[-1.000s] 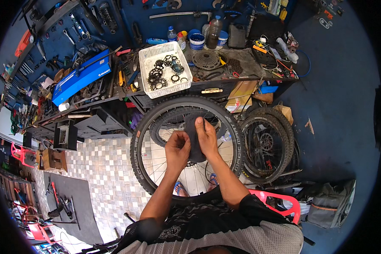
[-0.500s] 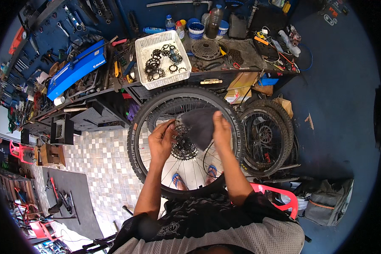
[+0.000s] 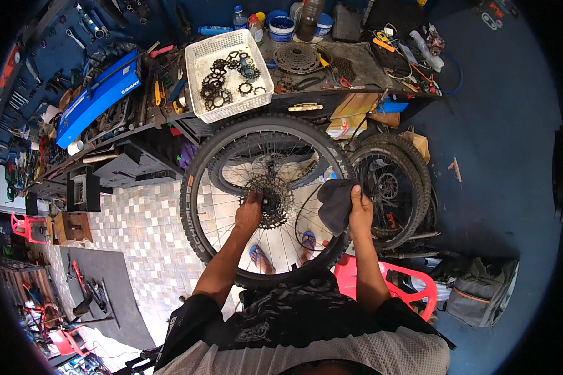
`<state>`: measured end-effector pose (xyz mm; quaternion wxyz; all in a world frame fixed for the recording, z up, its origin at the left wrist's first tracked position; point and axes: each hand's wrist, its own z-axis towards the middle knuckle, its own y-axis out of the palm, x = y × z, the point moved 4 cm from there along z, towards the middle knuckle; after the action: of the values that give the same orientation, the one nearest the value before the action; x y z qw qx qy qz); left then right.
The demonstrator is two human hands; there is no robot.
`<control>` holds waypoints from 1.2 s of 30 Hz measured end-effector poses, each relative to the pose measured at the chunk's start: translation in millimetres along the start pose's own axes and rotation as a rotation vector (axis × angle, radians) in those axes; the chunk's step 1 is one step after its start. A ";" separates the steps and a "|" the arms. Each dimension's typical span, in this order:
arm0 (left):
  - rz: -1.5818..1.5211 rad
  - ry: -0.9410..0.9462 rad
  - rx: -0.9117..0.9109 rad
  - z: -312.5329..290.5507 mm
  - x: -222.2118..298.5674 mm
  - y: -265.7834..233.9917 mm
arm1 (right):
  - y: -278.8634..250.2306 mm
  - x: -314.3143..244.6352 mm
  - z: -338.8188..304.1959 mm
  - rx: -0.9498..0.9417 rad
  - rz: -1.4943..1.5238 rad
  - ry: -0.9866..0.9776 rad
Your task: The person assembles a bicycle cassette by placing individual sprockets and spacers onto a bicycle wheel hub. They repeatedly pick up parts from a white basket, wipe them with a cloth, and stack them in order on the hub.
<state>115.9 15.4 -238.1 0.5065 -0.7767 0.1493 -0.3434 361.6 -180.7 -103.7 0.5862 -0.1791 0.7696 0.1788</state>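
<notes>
A bicycle wheel point(image 3: 196, 235) with a knobbly black tyre stands in front of me, its cassette point(image 3: 279, 215) of toothed sprockets at the hub. My left hand point(image 3: 249, 214) is at the cassette's left side with its fingers closed together near the hub; what they hold, if anything, is hidden. A dark grey cloth point(image 3: 335, 207) hangs from my right hand point(image 3: 361, 212), pinched between thumb and fingers, over the wheel's right side by the tyre.
Beyond the wheel runs a workbench point(image 3: 381, 94). On it are a white plastic basket point(image 3: 268, 100) of loose sprockets, a large sprocket cluster point(image 3: 297, 57) and blue tubs point(image 3: 281, 28). More wheels point(image 3: 391, 187) lean at the right. A red chair point(image 3: 347, 278) is close by me.
My left hand has moved from in front of the cassette down onto its hub area. My right hand has carried the cloth right and downward, uncovering the cassette. The view has shifted slightly.
</notes>
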 end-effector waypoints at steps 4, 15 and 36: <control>0.016 0.060 -0.002 -13.9 3.1 1.9 | 2.2 6.3 1.1 -0.048 -0.134 0.006; -0.006 0.187 0.101 -13.1 13.1 2.2 | 22.2 1.3 10.2 -0.104 -0.198 -0.096; 0.127 0.160 -0.013 7.9 16.8 2.4 | 26.3 -1.4 10.5 -0.146 -0.333 -0.096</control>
<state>133.7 9.9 -235.8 0.5088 -0.7389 0.2404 -0.3705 357.9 -152.6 -103.2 0.6291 -0.3374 0.6856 0.1429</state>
